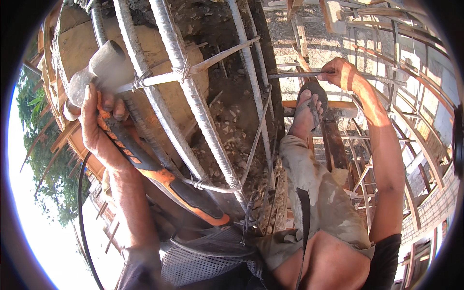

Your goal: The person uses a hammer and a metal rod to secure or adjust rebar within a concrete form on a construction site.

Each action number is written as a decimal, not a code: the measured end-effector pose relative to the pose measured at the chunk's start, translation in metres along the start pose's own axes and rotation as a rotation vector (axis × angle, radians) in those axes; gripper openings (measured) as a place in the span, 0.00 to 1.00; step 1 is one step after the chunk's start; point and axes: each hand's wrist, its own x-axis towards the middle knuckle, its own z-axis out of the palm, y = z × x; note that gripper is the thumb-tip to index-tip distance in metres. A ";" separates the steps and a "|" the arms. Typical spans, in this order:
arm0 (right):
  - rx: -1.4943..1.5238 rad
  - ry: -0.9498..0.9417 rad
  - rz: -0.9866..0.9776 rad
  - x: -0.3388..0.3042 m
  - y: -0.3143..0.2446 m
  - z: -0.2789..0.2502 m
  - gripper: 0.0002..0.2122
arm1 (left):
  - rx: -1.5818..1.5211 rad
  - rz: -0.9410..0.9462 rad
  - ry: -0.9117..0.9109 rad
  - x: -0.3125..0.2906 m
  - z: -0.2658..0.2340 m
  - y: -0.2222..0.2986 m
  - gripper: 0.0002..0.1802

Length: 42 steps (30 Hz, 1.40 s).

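My left hand (pixel 104 133) is wrapped round a hammer (pixel 166 181) with an orange and black handle, close below its grey head. The hammer head lies beside the end of a crosswise tie bar in the rebar cage (pixel 200 111), and its outline is partly blurred. To the right, my right hand (pixel 340 73) is closed round a thin steel rod (pixel 295 75), which runs crosswise from the cage's right edge past my fingers. Thick ribbed bars pass between my two hands, bound to thinner ties with wire.
Rough concrete and dirt (pixel 227 111) lie behind the bars. My sandalled foot (pixel 307 108) rests on a timber (pixel 333 104) at the right, with wooden scaffolding below. A black cable (pixel 82 217) hangs at the left. A mesh bag (pixel 195 261) is at my lap.
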 end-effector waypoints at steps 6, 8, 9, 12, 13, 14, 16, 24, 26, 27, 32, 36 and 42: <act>0.029 -0.115 0.061 0.005 0.002 -0.003 0.13 | 0.056 0.022 0.126 0.001 0.014 -0.002 0.08; -0.064 0.032 -0.084 0.006 -0.004 0.011 0.14 | 0.030 0.013 0.093 0.000 0.014 -0.002 0.08; -0.087 0.100 -0.136 0.009 -0.011 0.023 0.14 | 0.007 0.002 0.076 0.000 0.016 -0.001 0.08; -0.117 0.201 -0.219 0.025 -0.041 0.060 0.16 | -0.006 -0.030 0.042 0.000 0.010 -0.001 0.08; -0.120 0.181 -0.183 0.028 -0.042 0.062 0.17 | -0.014 -0.039 0.025 0.001 0.009 -0.001 0.08; -0.122 0.161 -0.147 0.029 -0.041 0.064 0.18 | -0.007 -0.039 0.023 0.001 0.010 -0.001 0.08; -0.129 0.252 -0.114 0.019 -0.042 0.074 0.18 | 0.011 -0.036 0.022 0.000 0.009 0.000 0.08; 0.225 0.369 0.221 -0.040 -0.041 0.077 0.18 | 0.005 0.002 0.036 -0.001 0.000 -0.002 0.13; 0.148 0.396 0.227 -0.048 -0.027 0.075 0.17 | 0.000 0.002 0.030 -0.001 0.003 -0.001 0.13; 0.149 0.403 0.209 -0.044 -0.025 0.075 0.17 | -0.003 0.003 0.028 -0.001 0.005 0.000 0.12; 0.118 0.381 0.049 0.006 -0.033 0.082 0.16 | 0.029 -0.002 0.074 0.003 0.009 -0.004 0.09; 0.202 0.258 -0.026 0.019 -0.020 0.069 0.15 | 0.018 -0.018 0.008 0.000 0.008 -0.004 0.11; -0.026 0.063 -0.080 0.006 -0.008 0.018 0.16 | 0.043 0.018 0.082 0.002 0.011 -0.001 0.06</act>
